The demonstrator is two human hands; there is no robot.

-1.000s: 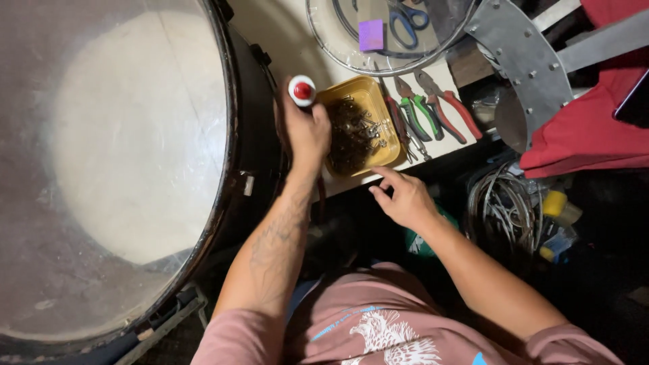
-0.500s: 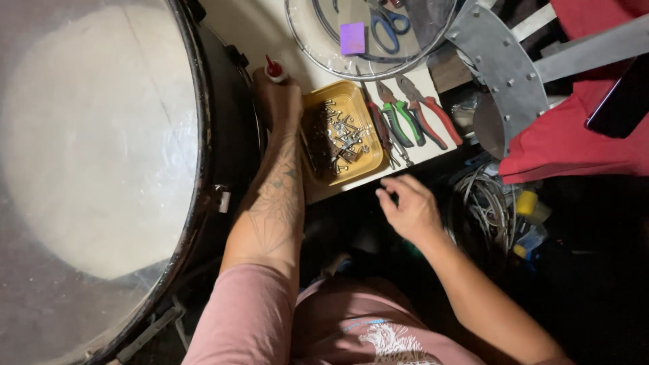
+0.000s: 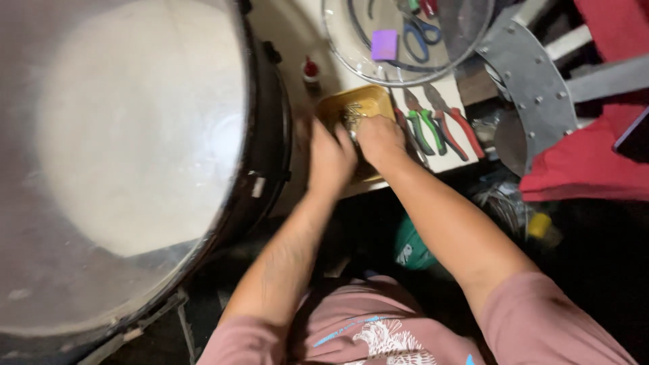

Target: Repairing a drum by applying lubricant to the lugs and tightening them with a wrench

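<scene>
Left hand: the left hand (image 3: 331, 157) lies over the near left edge of the tray (image 3: 338, 106), fingers curled down; blur hides whether it grips anything, so I cannot tell.
Right hand: the right hand (image 3: 380, 137) sits on the tray just beside the left one, the two touching, fingers bent into the tray; whether it holds a piece I cannot tell.
Tray: small, yellow, on the pale bench (image 3: 284, 27), mostly covered by both hands, its far rim showing.
Hardware: a heap of small metal bits (image 3: 351, 115) shows in the tray just beyond the knuckles.
Drum: a big drum (image 3: 122, 155) with a pale head and dark rim fills the left, close against the left forearm.
Bottle: a small red-capped bottle (image 3: 310, 69) stands beyond the tray, near the drum rim.
Pliers: green-handled pliers (image 3: 422, 125) and red-handled pliers (image 3: 454, 122) lie side by side right of the tray.
Clear lid: a round clear lid (image 3: 473, 47) lies at the far side, over blue scissors (image 3: 419, 34) and a purple block (image 3: 385, 44).
Metal ring: a grey bolted ring (image 3: 534, 88) lies to the right, beside red cloth (image 3: 588, 162).
</scene>
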